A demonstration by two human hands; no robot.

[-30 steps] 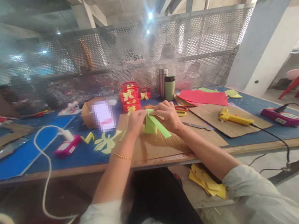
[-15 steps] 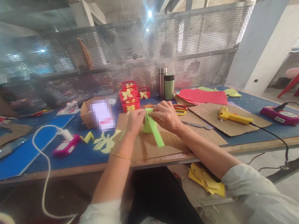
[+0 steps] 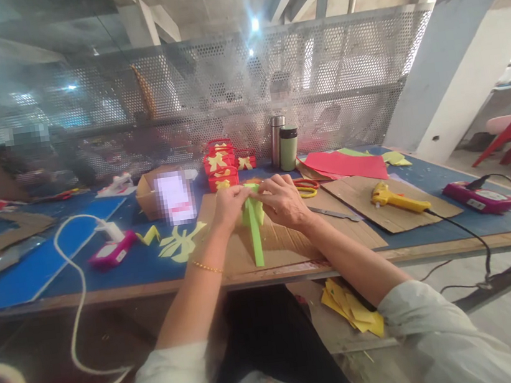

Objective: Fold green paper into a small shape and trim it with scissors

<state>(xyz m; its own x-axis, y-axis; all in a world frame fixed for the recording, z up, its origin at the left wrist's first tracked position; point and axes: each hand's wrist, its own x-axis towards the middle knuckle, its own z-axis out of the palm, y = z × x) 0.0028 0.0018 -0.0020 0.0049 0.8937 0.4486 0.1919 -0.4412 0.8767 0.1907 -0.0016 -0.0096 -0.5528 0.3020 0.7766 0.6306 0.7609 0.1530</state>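
Observation:
A bright green strip (image 3: pixel 256 235), of felt or paper, hangs between my two hands above a cardboard sheet (image 3: pixel 227 261). My left hand (image 3: pixel 230 205) pinches it near the top from the left. From the right, my right hand (image 3: pixel 283 199) pinches the same green piece, its fingertips close to the left ones. A wider green part shows behind the strip, partly hidden by my fingers. Just beyond my right hand lie scissors (image 3: pixel 307 191) with red and yellow handles; a metal blade (image 3: pixel 335 213) rests on the cardboard to the right.
Red boxes with yellow bows (image 3: pixel 221 161) are stacked behind my hands. Two flasks (image 3: pixel 288 149) stand near the perforated screen. At right are a yellow glue gun (image 3: pixel 398 199) on cardboard and a purple power strip (image 3: pixel 480 196). Pale yellow bow-shaped cut-outs (image 3: pixel 181 244) lie at left.
The green strip has swung left and now hangs nearly straight down, its end lower. Both hands' fingertips have come closer together at its top.

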